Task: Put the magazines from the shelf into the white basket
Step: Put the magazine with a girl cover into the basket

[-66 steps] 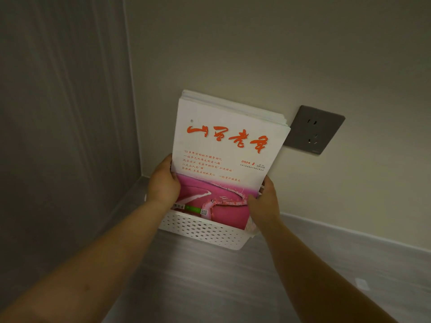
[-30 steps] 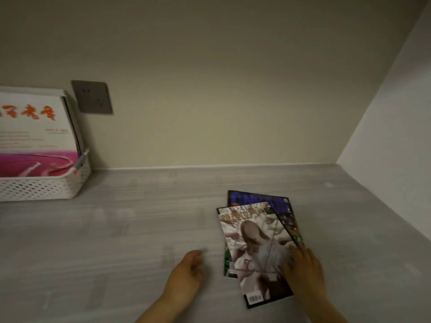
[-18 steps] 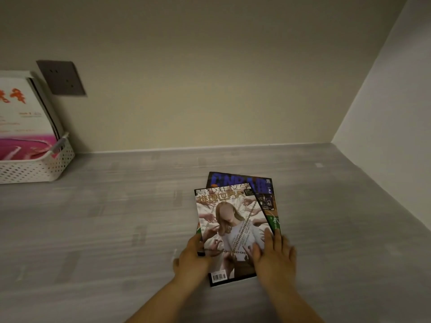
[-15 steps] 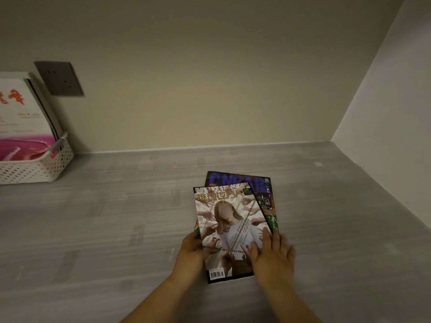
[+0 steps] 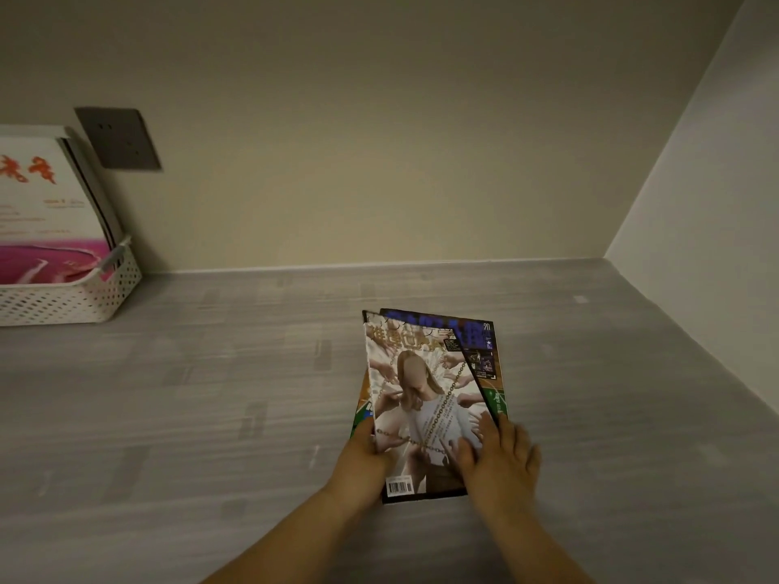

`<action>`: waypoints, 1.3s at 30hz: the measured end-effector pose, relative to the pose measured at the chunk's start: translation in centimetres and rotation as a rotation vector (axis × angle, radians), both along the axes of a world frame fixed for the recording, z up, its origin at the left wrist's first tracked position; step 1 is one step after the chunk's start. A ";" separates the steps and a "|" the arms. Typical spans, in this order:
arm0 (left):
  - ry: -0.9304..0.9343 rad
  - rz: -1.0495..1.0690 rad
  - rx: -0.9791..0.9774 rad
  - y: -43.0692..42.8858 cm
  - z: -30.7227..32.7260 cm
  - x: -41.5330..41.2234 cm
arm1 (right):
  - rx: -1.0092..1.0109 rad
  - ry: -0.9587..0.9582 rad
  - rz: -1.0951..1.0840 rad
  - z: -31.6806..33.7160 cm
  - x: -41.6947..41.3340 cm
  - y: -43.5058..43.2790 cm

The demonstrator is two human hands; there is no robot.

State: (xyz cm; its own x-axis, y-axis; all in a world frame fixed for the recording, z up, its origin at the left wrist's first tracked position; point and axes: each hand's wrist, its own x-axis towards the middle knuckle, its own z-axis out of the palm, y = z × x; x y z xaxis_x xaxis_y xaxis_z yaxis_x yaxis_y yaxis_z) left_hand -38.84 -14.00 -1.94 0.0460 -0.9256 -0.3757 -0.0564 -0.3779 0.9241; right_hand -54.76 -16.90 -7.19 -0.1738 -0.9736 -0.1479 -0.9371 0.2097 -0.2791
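Note:
Two magazines lie stacked on the grey shelf (image 5: pixel 202 406). The top magazine (image 5: pixel 421 398) shows a pale figure and a chain; a dark blue-titled magazine (image 5: pixel 482 343) pokes out beneath it at the right. My left hand (image 5: pixel 360 457) grips the top magazine's lower left edge, thumb on the cover. My right hand (image 5: pixel 501 461) lies flat with straight fingers on its lower right corner. The white basket (image 5: pixel 84 301) stands at the far left against the wall, holding several upright magazines (image 5: pixel 42 204), the front one white and pink.
A grey wall socket (image 5: pixel 120 139) sits on the back wall just right of the basket. A white side wall (image 5: pixel 716 255) closes the shelf on the right. Bare grey shelf lies between the basket and the stack.
My hands left the basket, and the view swung right to the stack. Both hands came down on the top magazine, and my left hand closed on its edge.

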 end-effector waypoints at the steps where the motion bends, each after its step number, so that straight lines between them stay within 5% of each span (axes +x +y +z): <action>1: 0.005 -0.004 -0.036 0.0 0.2 0.4 | -0.014 -0.015 -0.009 0.2 0.1 0.0; 5: 0.050 -0.044 -0.126 -0.4 1.4 3.3 | -0.166 -0.202 -0.092 2.0 1.8 -0.6; 8: 0.029 -0.033 -0.196 -0.7 2.4 6.8 | -0.248 -0.624 -0.149 4.9 4.4 -1.5; 10: 0.024 -0.009 -0.240 -0.9 3.2 9.6 | -0.165 -0.855 -0.142 7.0 6.9 -2.2; 15: 0.030 0.078 -0.287 -0.8 4.9 19.1 | -0.037 -1.057 -0.036 10.7 14.7 -3.5; 31: -0.495 0.436 -0.453 -5.1 6.8 49.5 | -0.097 -1.165 0.375 12.5 47.1 -8.6; 39: -0.617 0.586 -0.442 -11.6 8.9 60.1 | -0.268 -1.001 0.445 16.1 57.2 -14.6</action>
